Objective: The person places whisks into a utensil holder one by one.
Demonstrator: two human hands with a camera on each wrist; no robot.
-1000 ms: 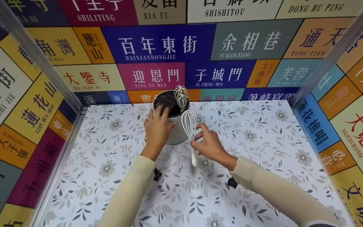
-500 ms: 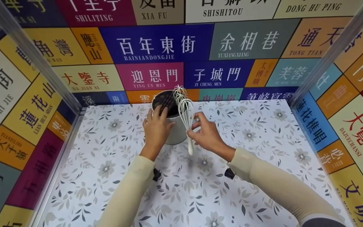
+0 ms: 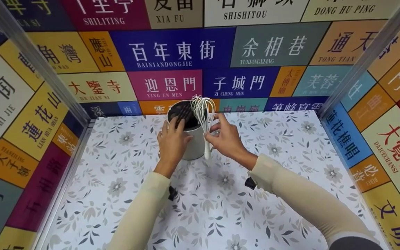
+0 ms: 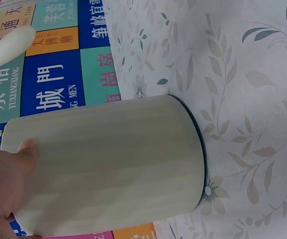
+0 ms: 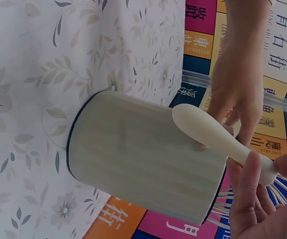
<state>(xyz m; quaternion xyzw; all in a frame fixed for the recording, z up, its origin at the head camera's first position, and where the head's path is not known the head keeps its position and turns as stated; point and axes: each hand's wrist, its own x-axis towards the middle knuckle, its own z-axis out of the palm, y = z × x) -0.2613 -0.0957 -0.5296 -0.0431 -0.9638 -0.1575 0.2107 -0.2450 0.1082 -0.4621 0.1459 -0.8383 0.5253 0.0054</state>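
A pale grey-green utensil holder (image 3: 193, 147) stands upright on the table, its inside dark. Over its near left rim my left hand (image 3: 172, 144) grips it, thumb (image 4: 28, 152) on the outer wall. My right hand (image 3: 226, 137) pinches a white whisk (image 5: 203, 129) where handle meets wires. Its wire loops point up, level with the holder's right rim, and the handle hangs down outside the wall. A second wire whisk (image 3: 195, 102) stands in the holder, overlapped by the held one in the head view. Beside it inside lies a dark slotted piece (image 3: 182, 113).
The table (image 3: 273, 208) has a white cover with grey leaves and flowers. Colourful sign-printed panels (image 3: 172, 48) rise behind it and at both sides. Clear upright strips (image 3: 366, 59) mark the corners, and the holder stands close to the back panel.
My right hand has raised the whisk and brought it in to the holder's right rim, its loops now beside the other whisk. My left hand has stayed on the rim.
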